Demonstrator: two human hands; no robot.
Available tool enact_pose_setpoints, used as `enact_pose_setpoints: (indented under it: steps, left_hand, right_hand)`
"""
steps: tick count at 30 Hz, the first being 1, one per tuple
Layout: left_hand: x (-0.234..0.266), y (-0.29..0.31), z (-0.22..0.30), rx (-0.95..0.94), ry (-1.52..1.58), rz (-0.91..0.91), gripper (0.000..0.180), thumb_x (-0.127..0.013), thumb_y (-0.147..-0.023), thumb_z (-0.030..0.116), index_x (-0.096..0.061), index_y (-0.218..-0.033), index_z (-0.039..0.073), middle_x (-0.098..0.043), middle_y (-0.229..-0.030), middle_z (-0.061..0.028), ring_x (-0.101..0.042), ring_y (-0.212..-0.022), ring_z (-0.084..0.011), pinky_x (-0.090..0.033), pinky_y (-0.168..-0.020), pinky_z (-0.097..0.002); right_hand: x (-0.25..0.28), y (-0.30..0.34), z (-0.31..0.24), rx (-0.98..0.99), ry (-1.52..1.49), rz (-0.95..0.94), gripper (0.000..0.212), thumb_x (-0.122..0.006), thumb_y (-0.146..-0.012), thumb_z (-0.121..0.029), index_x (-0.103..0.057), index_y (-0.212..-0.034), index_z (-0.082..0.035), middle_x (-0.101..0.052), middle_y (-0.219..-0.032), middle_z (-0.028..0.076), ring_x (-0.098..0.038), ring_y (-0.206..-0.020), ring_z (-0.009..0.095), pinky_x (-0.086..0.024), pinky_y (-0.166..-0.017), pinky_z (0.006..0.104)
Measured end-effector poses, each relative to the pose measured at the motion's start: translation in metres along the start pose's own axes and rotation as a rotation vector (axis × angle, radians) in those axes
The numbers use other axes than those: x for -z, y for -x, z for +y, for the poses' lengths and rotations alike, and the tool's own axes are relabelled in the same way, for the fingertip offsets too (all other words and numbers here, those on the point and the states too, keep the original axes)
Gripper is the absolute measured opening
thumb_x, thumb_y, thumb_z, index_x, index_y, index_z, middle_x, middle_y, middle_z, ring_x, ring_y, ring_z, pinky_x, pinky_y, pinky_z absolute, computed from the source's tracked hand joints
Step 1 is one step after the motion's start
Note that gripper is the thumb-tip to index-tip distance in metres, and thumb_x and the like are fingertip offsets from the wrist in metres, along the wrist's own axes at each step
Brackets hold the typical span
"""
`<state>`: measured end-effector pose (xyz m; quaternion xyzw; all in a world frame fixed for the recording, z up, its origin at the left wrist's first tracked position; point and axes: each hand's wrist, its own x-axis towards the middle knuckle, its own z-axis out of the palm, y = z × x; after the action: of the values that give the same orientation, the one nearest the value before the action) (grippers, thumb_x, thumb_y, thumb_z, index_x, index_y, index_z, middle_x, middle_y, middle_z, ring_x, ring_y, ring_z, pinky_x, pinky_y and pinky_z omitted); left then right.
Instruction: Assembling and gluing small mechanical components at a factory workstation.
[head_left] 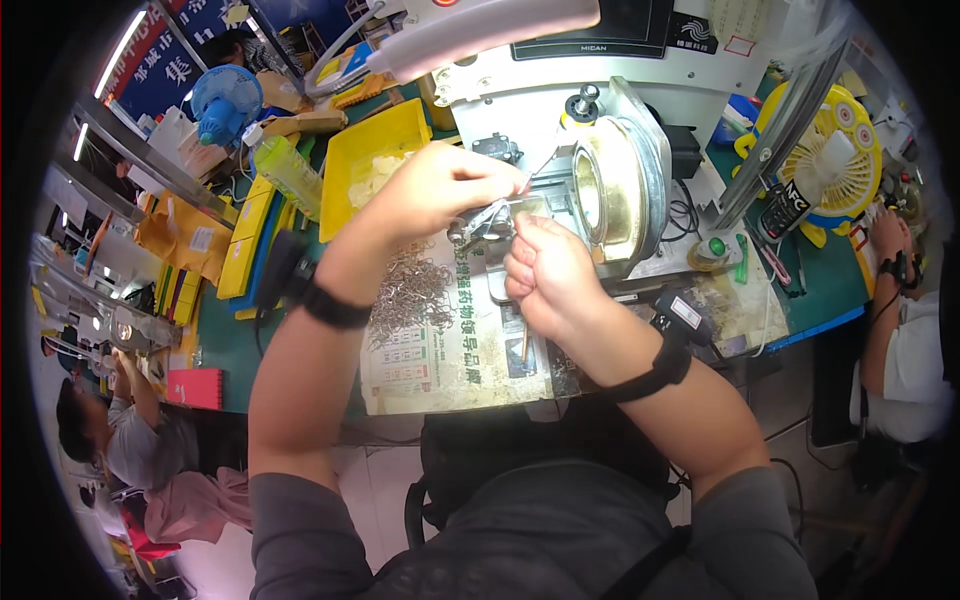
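My left hand [432,192] reaches over a small metal fixture [485,224], thumb and forefinger pinched together at its upper right. Facing it from the other side, my right hand [548,272] is closed, with its fingertips pinched close to the same fixture. What either hand holds is too small and too brightly lit to name. Just right of the fingertips stands a bench machine with a round, ring-shaped metal housing [632,185]. Below my left wrist, a heap of small bent metal pieces [412,298] lies on a printed paper sheet [430,378].
A yellow tray [345,150] with pale pieces stands behind my left hand. A lamp [480,38] hangs above the bench. To the left are a clear bottle [285,170] and yellow bins [250,235]; to the right, a yellow fan [825,150] and a dark can [785,208]. Other people sit at both sides.
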<state>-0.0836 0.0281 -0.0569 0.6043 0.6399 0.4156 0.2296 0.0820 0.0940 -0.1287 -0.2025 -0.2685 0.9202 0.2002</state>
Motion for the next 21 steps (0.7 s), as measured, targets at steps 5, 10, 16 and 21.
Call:
enact_pose_setpoints:
  steps: [5,10,16,21]
  left_hand:
    - [0.001,-0.022,-0.029,0.006,0.404,-0.389,0.021,-0.067,-0.095,0.021,-0.071,-0.094,0.000,-0.072,-0.116,-0.0084,-0.064,-0.103,-0.0133,-0.049,-0.091,-0.0295]
    - [-0.010,0.015,0.037,-0.273,-0.358,0.102,0.008,-0.065,-0.090,0.011,-0.064,-0.089,0.003,-0.065,-0.097,-0.0080,-0.064,-0.093,-0.0249,-0.050,-0.083,-0.0369]
    - [-0.078,0.086,0.030,-0.589,-0.684,0.362,0.020,-0.068,-0.070,-0.001,-0.065,-0.088,0.006,-0.065,-0.101,-0.0126,-0.066,-0.087,-0.0302,-0.053,-0.073,-0.0394]
    - [-0.100,0.089,0.017,-0.457,-0.671,0.438,0.026,-0.069,-0.068,-0.001,-0.064,-0.092,0.007,-0.061,-0.128,-0.0196,-0.068,-0.077,-0.0291,-0.055,-0.064,-0.0367]
  right_hand:
    - [-0.012,-0.009,-0.003,0.069,0.050,0.088,0.009,-0.049,-0.103,-0.010,-0.049,-0.095,-0.014,-0.039,-0.064,-0.005,-0.034,-0.049,0.007,-0.030,-0.044,0.0238]
    - [0.019,0.036,0.001,0.042,0.218,0.046,0.015,-0.054,-0.105,-0.023,-0.051,-0.101,-0.010,-0.048,-0.069,-0.002,-0.042,-0.052,0.009,-0.036,-0.047,0.0262]
    - [0.042,0.073,-0.004,0.559,1.358,-0.305,0.015,-0.065,-0.092,-0.015,-0.059,-0.101,-0.004,-0.058,-0.077,0.007,-0.060,-0.065,0.024,-0.049,-0.060,0.0374]
    - [0.046,0.071,-0.002,0.745,1.791,-0.520,0.023,-0.063,-0.077,-0.002,-0.065,-0.100,-0.003,-0.061,-0.086,0.016,-0.062,-0.080,0.038,-0.051,-0.071,0.0499]
